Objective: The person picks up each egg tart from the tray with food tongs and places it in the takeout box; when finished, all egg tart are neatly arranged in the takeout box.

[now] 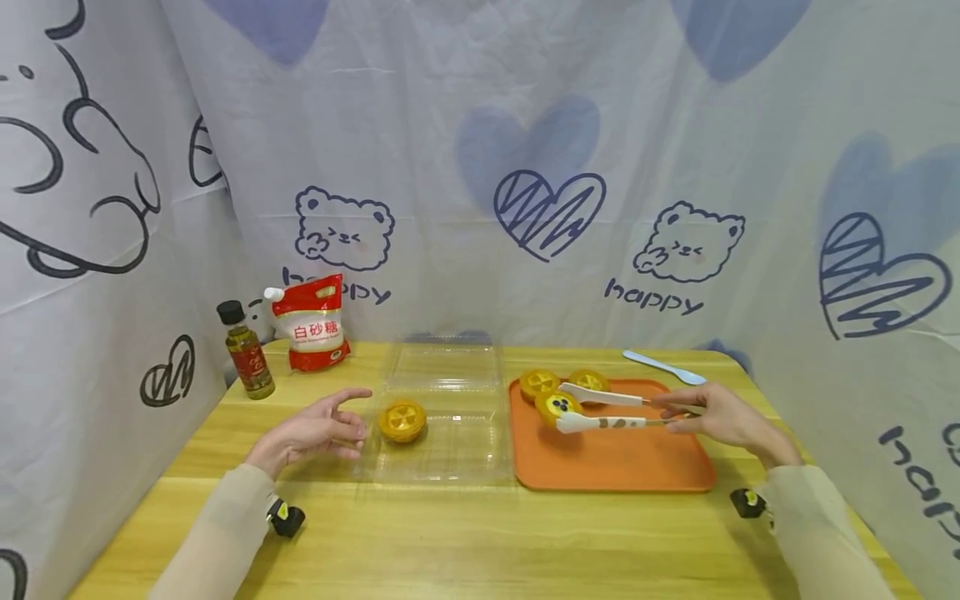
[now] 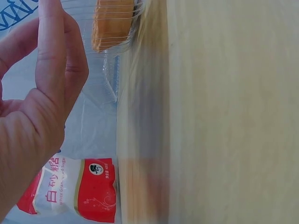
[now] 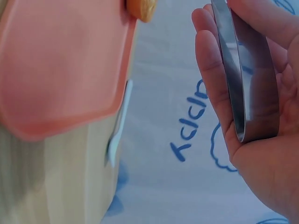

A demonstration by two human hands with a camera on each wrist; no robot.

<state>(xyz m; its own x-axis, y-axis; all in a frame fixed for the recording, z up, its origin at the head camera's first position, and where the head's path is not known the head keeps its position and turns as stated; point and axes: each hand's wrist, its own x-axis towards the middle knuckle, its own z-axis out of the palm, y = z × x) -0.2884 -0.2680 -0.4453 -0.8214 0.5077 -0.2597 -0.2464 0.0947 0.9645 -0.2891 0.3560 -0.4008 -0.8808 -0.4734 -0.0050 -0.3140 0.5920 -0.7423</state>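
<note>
My right hand (image 1: 716, 417) holds metal tongs (image 3: 259, 88) with pale tips, their arms spread around a tart topped with dark berries (image 1: 558, 407) at the left of the orange tray (image 1: 622, 467). Whether the tips touch that tart I cannot tell. Two more tarts (image 1: 538, 384) (image 1: 588, 383) lie just behind it. Beside the clear hinged container (image 1: 468, 450), my left hand (image 1: 311, 435) hovers with relaxed, slightly bent fingers and holds nothing. One tart (image 1: 402, 421) sits in the left part of that container, whose lid is folded back.
A bottle with a black cap (image 1: 251, 362) and a red and white sugar bag (image 1: 315, 329) stand at the back left. Behind the tray lies a light blue utensil (image 1: 663, 367). Printed cloth hangs around the wooden table (image 1: 420, 542).
</note>
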